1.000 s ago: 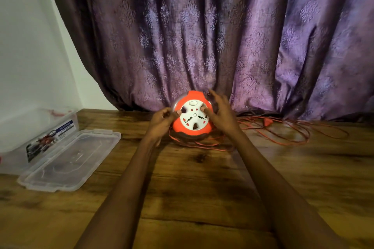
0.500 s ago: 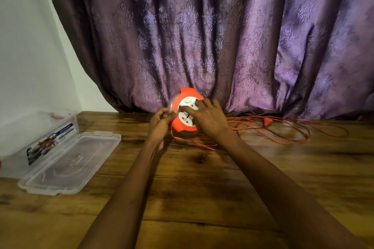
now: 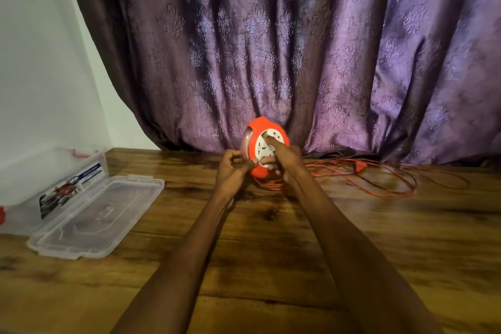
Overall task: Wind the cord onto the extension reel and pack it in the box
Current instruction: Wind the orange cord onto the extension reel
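An orange extension reel (image 3: 260,127) with a white socket face is held upright above the wooden table (image 3: 271,252), close to the curtain. My left hand (image 3: 233,171) grips the reel's left edge. My right hand (image 3: 284,156) lies across the white face, with its fingers pressed on it. The thin orange cord (image 3: 379,179) lies in loose loops on the table to the right of the reel, with its orange plug (image 3: 360,167) among them. A few loops hang under the reel.
A clear plastic box (image 3: 40,182) with a printed label stands at the far left against the white wall. Its clear lid (image 3: 97,214) lies flat on the table beside it. A purple patterned curtain (image 3: 298,49) hangs along the back edge.
The reel has turned so that its face points more to the right. My right hand moved from the reel's right rim onto the white face. My left hand stays at the left edge.
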